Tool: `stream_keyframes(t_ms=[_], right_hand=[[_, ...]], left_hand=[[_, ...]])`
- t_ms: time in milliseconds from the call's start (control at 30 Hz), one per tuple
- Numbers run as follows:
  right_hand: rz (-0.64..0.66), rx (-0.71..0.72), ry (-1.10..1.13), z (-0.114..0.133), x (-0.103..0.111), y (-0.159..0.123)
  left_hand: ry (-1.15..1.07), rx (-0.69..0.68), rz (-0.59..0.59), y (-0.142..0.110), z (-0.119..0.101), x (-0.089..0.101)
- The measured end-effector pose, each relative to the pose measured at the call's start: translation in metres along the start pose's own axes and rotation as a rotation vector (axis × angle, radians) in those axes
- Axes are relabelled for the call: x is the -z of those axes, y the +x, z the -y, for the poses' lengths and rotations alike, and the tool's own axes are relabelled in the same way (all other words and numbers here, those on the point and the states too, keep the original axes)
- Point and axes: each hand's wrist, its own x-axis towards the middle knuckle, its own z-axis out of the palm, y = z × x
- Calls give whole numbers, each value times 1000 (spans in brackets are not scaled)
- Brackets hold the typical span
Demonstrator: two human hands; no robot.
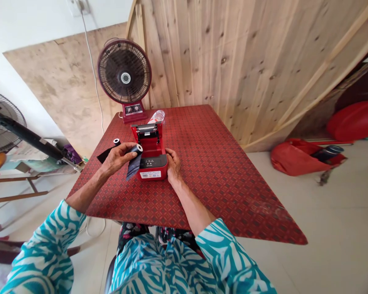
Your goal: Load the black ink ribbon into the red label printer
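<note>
In front of me on the table stands a red label printer (161, 173) with its lid raised and a black roller showing under the lid. My left hand (118, 157) pinches a black ribbon roll (137, 150) with a white core, at the printer's left edge. A loose strip of dark film hangs down from that roll. My right hand (173, 165) is wrapped round the printer's right side. Just beyond my left hand lies a second black roll (116, 142) with a white core, and dark film stretches out beside it.
A clear plastic bottle (157, 116) lies behind the printer. At the back left of the red patterned table (221, 171) stands a dark red fan (124, 77). A white cord (93, 69) runs down the wall. On the floor at right sits a red bag (291, 157).
</note>
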Motion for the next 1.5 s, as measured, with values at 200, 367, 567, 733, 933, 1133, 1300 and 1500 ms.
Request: stream_keyframes(t_ms=[200,367,567,733,933,1133,1300,1500], right_hand=[[-5,14,-4,1,-1,1],[-9,31,-23,1,-1,0],[-1,36,-21,0,-1,2],[10,28,-16,-3,-1,3],[-1,-5,-5,-2,-2,3],[10,-14,1,1,-2,3],[10,-6,-8,0,-1,3],[22,-8,4,-2,0,4]], left_hand=[[38,-14,38,0,1,-5],[158,-42,82,1,-2,-9],[361,-156,135,4,-11,-18],[468,-183,163,8,-16,-22],[542,-186,179,16,-16,-21],[525,-157,129,21,-11,-20],[527,-158,129,20,-11,-21],[445,-137,110,17,-8,-22]])
